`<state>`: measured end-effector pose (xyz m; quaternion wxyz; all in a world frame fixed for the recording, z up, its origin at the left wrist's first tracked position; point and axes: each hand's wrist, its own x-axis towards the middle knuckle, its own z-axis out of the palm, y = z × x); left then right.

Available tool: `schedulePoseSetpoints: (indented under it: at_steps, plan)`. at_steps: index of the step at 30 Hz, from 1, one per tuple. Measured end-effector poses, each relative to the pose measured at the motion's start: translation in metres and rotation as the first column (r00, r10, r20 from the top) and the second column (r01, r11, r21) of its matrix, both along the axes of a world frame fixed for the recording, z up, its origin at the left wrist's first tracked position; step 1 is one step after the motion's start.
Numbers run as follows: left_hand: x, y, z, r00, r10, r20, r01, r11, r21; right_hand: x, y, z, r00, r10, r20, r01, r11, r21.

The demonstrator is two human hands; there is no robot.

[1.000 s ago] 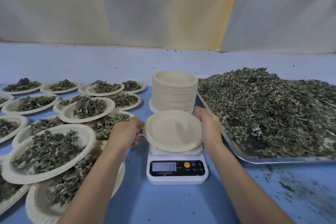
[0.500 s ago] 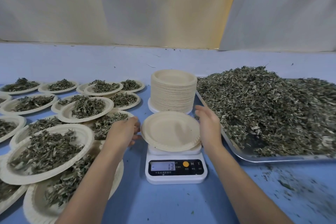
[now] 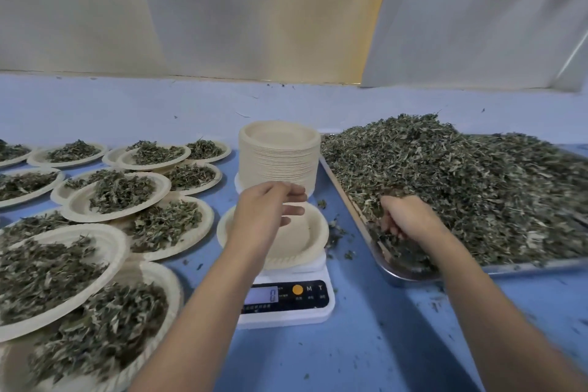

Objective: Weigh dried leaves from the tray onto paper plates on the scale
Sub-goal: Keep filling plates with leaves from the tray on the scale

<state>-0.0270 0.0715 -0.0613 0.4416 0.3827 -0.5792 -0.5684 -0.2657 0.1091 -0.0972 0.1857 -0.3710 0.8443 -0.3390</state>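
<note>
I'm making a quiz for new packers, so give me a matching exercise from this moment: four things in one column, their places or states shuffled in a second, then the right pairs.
Things
1. right hand
2. left hand
3. plate on the scale
4. stack of plates

States
A. holds no leaves
B. stands behind the scale
C. open, above the scale's plate
D. buried in the dried leaves at the near corner of the tray

Pairs: 1-D, 2-C, 3-A, 4-B
</note>
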Motion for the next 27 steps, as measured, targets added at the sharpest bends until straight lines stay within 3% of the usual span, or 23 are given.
schedulePoseSetpoints:
  at_steps: [2, 4, 8, 11, 15, 19, 21, 24, 27]
  plan:
    - [-0.015, 0.004, 0.001, 0.999, -0.040, -0.011, 0.040, 0.999, 0.001, -0.007, 0.003, -0.002, 0.988, 0.093, 0.124, -0.124, 0.956, 0.266]
    - [-0.028, 0.007, 0.002, 0.997, -0.072, -0.023, 0.072, 0.997, 0.003, -0.009, 0.000, -0.005, 0.966, 0.128, 0.226, -0.211, 0.895, 0.394]
    - [-0.046, 0.007, 0.005, 0.994, -0.100, -0.040, 0.100, 0.995, 0.002, -0.016, -0.034, -0.016, 0.973, 0.119, 0.198, -0.158, 0.968, 0.197]
    - [-0.056, 0.006, 0.010, 0.993, -0.103, -0.058, 0.103, 0.995, -0.010, -0.026, -0.063, -0.020, 0.990, 0.139, 0.000, -0.139, 0.988, 0.060]
    - [-0.065, 0.002, 0.013, 0.991, -0.118, -0.065, 0.117, 0.993, -0.017, -0.035, -0.073, -0.026, 0.942, -0.025, -0.335, -0.007, 0.996, -0.094]
    - [-0.069, -0.001, 0.011, 0.990, -0.121, -0.065, 0.120, 0.993, -0.017, -0.046, -0.073, -0.023, 0.613, -0.196, -0.765, 0.033, 0.974, -0.223]
    - [-0.069, 0.000, 0.008, 0.990, -0.128, -0.061, 0.128, 0.992, -0.009, -0.053, -0.071, -0.024, 0.595, -0.125, -0.794, 0.099, 0.992, -0.082]
    - [-0.069, 0.000, 0.005, 0.990, -0.133, -0.038, 0.133, 0.991, -0.014, -0.056, -0.072, -0.032, 0.730, -0.039, -0.683, 0.201, 0.966, 0.161]
    - [-0.069, -0.002, 0.003, 0.992, -0.124, -0.037, 0.124, 0.992, 0.001, -0.050, -0.073, -0.031, 0.751, -0.001, -0.660, 0.186, 0.960, 0.211]
